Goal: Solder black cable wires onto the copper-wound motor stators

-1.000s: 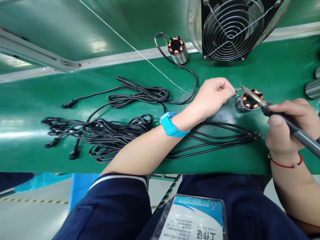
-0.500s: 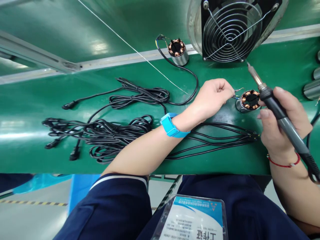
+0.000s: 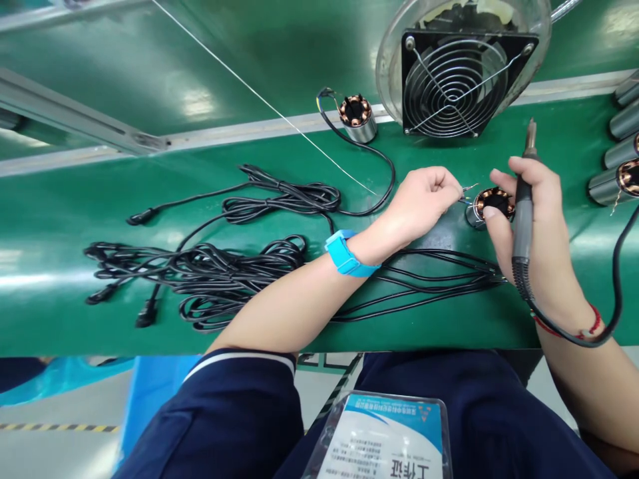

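My left hand point(image 3: 426, 199) is closed in a pinch on thin wires point(image 3: 468, 189), whose bare ends stick out past the fingertips. Just right of them stands a motor stator point(image 3: 492, 203) with copper windings, partly covered by my right fingers. My right hand point(image 3: 539, 226) holds a soldering iron point(image 3: 523, 223) against the palm, its tip pointing up and away from the wires. The right thumb and a fingertip reach to the stator; whether they grip it I cannot tell. The iron's cord point(image 3: 619, 266) loops over the right wrist.
A fan with a wire guard point(image 3: 452, 96) stands behind the hands. Another stator point(image 3: 358, 123) with a cable sits at the back. Bundled black cables point(image 3: 239, 266) lie left and under my left forearm. Several stators point(image 3: 606, 183) stand at right. A solder wire point(image 3: 279, 110) hangs down at left.
My right hand has moved left to the stator, and the soldering iron has swung from tilting left toward the wires to nearly upright. The left hand keeps its pinch. The view has shifted slightly.
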Action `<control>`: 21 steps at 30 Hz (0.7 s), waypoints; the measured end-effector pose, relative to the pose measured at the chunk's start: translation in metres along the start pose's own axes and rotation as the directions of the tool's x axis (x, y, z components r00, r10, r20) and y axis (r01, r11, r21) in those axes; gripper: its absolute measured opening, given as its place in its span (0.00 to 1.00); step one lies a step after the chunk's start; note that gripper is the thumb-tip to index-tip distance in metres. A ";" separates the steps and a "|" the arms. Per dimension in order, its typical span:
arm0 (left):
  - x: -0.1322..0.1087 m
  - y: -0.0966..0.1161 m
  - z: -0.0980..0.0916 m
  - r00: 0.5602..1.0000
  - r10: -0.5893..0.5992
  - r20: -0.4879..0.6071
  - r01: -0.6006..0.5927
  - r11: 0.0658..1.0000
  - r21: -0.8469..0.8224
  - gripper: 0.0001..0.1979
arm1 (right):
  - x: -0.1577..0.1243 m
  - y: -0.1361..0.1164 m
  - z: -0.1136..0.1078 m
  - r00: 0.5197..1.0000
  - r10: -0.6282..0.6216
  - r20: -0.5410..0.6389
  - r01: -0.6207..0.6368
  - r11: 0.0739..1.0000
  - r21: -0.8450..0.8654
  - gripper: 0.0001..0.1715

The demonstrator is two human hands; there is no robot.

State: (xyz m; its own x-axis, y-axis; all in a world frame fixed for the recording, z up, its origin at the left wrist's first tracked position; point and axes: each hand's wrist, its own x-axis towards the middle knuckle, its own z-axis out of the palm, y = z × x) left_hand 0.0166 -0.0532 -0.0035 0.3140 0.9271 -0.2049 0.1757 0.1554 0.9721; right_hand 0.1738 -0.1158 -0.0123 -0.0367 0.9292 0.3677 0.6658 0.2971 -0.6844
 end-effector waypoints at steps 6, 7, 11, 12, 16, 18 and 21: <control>0.000 -0.002 -0.001 0.999 0.037 0.015 -0.036 0.999 -0.034 0.09 | 0.003 -0.001 0.010 0.999 0.026 -0.046 -0.025 0.999 0.028 0.29; 0.001 -0.003 -0.002 0.999 0.043 0.016 -0.043 0.999 -0.033 0.09 | 0.003 -0.001 0.011 0.997 0.034 -0.066 -0.031 0.999 0.043 0.28; 0.001 -0.005 -0.002 0.997 0.079 0.025 -0.079 0.997 -0.010 0.08 | 0.002 -0.002 0.015 0.986 0.080 -0.144 -0.078 0.997 0.016 0.29; 0.001 -0.006 -0.002 0.995 0.091 0.031 -0.091 0.996 0.000 0.08 | 0.002 -0.003 0.016 0.987 0.076 -0.143 -0.078 0.997 -0.003 0.29; 0.002 -0.010 -0.001 0.991 0.132 0.029 -0.134 0.990 0.045 0.06 | 0.004 -0.008 0.018 0.990 0.033 -0.139 -0.032 0.999 0.010 0.25; 0.001 -0.012 -0.002 0.982 0.188 0.008 -0.188 0.979 0.077 0.07 | 0.004 -0.008 0.019 0.987 0.043 -0.154 -0.035 0.998 0.048 0.26; -0.001 -0.013 -0.005 0.944 0.331 0.002 -0.327 0.932 0.155 0.07 | 0.004 -0.004 0.021 0.985 0.061 -0.163 -0.046 0.994 0.096 0.27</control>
State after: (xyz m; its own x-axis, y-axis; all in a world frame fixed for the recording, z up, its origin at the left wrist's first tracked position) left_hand 0.0095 -0.0547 -0.0150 0.3558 0.9257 0.1281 0.2060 -0.2114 0.9555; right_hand 0.1558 -0.1087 -0.0212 0.1262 0.8972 0.4231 0.5920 0.2741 -0.7579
